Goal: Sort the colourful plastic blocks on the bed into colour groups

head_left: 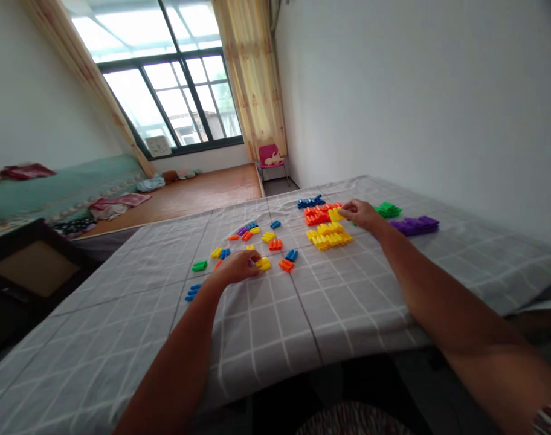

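My right hand [360, 213] pinches a small yellow plastic piece [335, 214] just above the stack of yellow pieces [328, 237], beside the orange stack [318, 214]. My left hand [236, 267] is low over the cloth, its fingers closed on another yellow piece [263, 263]. Around it lie loose ribbed pieces in several colours: orange [286, 265], blue [292, 255], green [199, 266] and purple [241, 231]. Behind the orange stack sits a dark blue pile [310, 202]. Green [388, 209] and purple [414, 225] stacks lie right of my right hand, partly covered by it.
A grey checked cloth [261, 326] covers the table, which reaches close to the white wall on the right. Beyond stand a wide bed [203, 193] and a pink chair [268, 154] near the window. A dark cabinet [26, 272] is at the left.
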`<state>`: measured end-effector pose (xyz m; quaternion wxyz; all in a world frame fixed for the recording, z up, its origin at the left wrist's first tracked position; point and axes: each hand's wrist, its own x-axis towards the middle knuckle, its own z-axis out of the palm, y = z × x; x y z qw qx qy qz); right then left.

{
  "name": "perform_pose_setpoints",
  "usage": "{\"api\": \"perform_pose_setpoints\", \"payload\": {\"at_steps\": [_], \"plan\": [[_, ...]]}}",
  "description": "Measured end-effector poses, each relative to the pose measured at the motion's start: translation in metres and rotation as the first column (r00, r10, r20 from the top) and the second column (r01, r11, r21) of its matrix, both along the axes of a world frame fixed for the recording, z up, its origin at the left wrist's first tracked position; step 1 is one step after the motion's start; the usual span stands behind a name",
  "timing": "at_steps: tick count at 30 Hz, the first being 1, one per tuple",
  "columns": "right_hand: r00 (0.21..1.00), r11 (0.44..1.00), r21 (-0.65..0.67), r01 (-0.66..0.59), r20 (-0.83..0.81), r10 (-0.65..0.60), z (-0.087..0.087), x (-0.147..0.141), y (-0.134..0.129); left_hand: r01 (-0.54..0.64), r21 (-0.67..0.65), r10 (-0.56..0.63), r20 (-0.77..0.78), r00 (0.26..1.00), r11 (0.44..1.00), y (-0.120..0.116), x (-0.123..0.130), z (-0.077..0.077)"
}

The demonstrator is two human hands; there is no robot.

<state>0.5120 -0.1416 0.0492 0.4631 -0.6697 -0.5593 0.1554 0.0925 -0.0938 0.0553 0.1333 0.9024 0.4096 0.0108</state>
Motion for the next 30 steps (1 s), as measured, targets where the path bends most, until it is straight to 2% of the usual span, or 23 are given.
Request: {"api": "perform_pose_setpoints", "payload": {"at_steps": [3, 7, 10, 14, 18, 21, 25, 30], "plan": [[0.998, 0.999, -0.004, 0.035, 0.055, -0.035, -0.011, 0.003, -0.007, 0.004, 0.026, -0.005, 0.028, 1.0, 1.0, 0.008, 0.001, 0.001], [0.979, 0.997, -0.063, 0.036, 0.205, -0.022, -0.009, 0.009, -0.013, -0.008, 0.116, -0.004, 0.097, 0.995, 0.993, 0.014, 0.019, 0.01], [0.948, 0.987, -0.16, 0.027, 0.318, 0.025, -0.006, 0.013, -0.016, 0.009, 0.146, -0.027, 0.125, 0.992, 0.989, 0.014, 0.052, 0.021], [0.901, 0.956, -0.292, 0.014, 0.419, 0.115, -0.006, 0.011, -0.02, 0.061, 0.176, -0.091, 0.167, 0.982, 0.983, 0.017, 0.11, 0.029], [0.844, 0.94, -0.341, 0.028, 0.511, 0.161, -0.011, 0.007, -0.02, 0.075, 0.138, -0.096, 0.154, 0.983, 0.988, 0.024, 0.157, 0.022], [0.819, 0.945, -0.324, 0.045, 0.554, 0.151, -0.015, 0.006, -0.016, 0.074, 0.111, -0.088, 0.13, 0.988, 0.991, 0.031, 0.178, 0.011], [0.81, 0.955, -0.29, 0.062, 0.574, 0.122, -0.017, 0.004, -0.014, 0.1, 0.1, -0.113, 0.134, 0.985, 0.99, 0.039, 0.188, 0.0], [0.821, 0.959, -0.278, 0.063, 0.561, 0.109, -0.015, 0.002, -0.015, 0.069, 0.082, -0.08, 0.15, 0.985, 0.994, 0.045, 0.189, -0.004]]}}
